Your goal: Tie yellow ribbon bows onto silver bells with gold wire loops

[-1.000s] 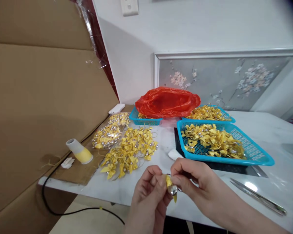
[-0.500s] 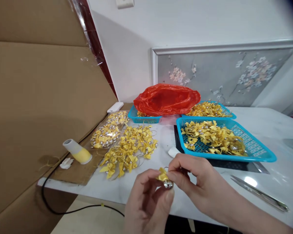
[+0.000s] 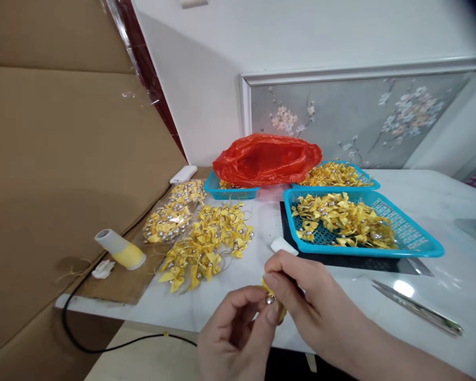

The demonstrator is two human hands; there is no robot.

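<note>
Both hands, left hand (image 3: 238, 330) and right hand (image 3: 301, 296), are closed on a small yellow bow (image 3: 270, 294), held near the tabletop (image 3: 238, 275) edge; its pointing cannot be told.

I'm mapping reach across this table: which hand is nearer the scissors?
Right. The right hand sits just left of the scissors, with bare table between them; the left hand is farther left, beyond the yellow bow both hands pinch.

Small yellow bow w/ silver bell (image 3: 270, 297) pinched btwn your left hand (image 3: 234, 333) & right hand (image 3: 301, 296), above worktop's front edge, mostly hidden.
</note>
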